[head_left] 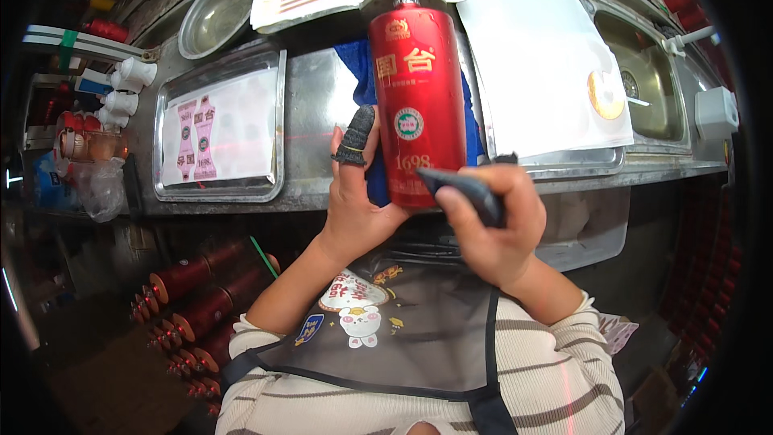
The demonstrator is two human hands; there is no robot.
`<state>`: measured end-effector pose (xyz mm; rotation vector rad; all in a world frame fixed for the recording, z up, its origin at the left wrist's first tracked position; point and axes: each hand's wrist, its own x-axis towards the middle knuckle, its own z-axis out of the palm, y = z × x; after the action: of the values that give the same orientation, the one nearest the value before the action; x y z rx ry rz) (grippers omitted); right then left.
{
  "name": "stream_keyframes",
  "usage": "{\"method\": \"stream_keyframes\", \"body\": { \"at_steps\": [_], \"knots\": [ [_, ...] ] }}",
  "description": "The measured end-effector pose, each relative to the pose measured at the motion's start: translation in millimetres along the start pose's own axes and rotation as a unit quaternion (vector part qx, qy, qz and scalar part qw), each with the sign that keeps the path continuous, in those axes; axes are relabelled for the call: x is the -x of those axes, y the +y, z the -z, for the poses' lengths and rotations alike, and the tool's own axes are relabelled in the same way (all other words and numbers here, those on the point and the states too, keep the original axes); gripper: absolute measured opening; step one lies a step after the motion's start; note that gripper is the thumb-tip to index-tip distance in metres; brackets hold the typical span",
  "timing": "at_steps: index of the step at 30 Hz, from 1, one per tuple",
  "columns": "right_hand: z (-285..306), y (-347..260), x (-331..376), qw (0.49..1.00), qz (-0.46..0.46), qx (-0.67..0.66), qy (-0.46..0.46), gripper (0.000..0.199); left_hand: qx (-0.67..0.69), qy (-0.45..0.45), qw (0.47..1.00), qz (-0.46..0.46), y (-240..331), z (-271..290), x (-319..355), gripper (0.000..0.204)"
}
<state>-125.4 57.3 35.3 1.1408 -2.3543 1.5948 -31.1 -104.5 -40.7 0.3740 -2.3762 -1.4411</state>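
Holding the red bottle (pixel 417 105) upright at twelve o'clock over the steel bench (pixel 310 89), my left hand (pixel 354 201) is closed around its base, rubber-capped finger (pixel 355 138) up its nine o'clock side. My right hand (pixel 491 221) grips a dark flat tool (pixel 463 188) against its glossy lower face. I judge firm, even strokes best on that slick cylinder, bracing the base against turning.

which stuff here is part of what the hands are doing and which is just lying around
In hand: tall red cylindrical bottle, left hand, right hand, dark flat tool.

Lying about: steel tray of pink labels, round steel bowl, white sheet, red bottles below.
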Motion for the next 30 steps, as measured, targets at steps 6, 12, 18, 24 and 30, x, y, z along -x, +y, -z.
{"method": "stream_keyframes", "body": {
  "at_steps": [6, 12, 18, 24, 30],
  "knots": [
    [12.0, 30.1, 33.6, 0.977, -0.179, -0.072, 0.091, 0.018, -0.11, 0.007, 0.987, -0.116, 14.3, 5.7, 31.4, 0.048],
    [-18.5, 2.4, 7.1, 0.998, -0.04, 0.003, 0.042, 0.016, -0.124, 0.057, 0.987, -0.084, 4.0, -2.9, 36.1, 0.052],
    [4.7, 26.2, 7.4, 0.993, -0.08, -0.041, 0.081, 0.015, -0.121, 0.076, 0.986, -0.086, -7.4, -2.5, 29.9, 0.04],
    [-44.1, 18.9, -65.0, 0.997, 0.066, 0.026, -0.007, 0.017, -0.089, 0.048, 0.993, -0.066, 6.6, -0.2, 11.0, 0.064],
    [-3.2, 44.5, -80.8, 0.995, -0.051, -0.007, 0.087, 0.019, -0.02, 0.03, 0.992, -0.12, 3.8, 11.2, 3.7, 0.076]
  ]
}}
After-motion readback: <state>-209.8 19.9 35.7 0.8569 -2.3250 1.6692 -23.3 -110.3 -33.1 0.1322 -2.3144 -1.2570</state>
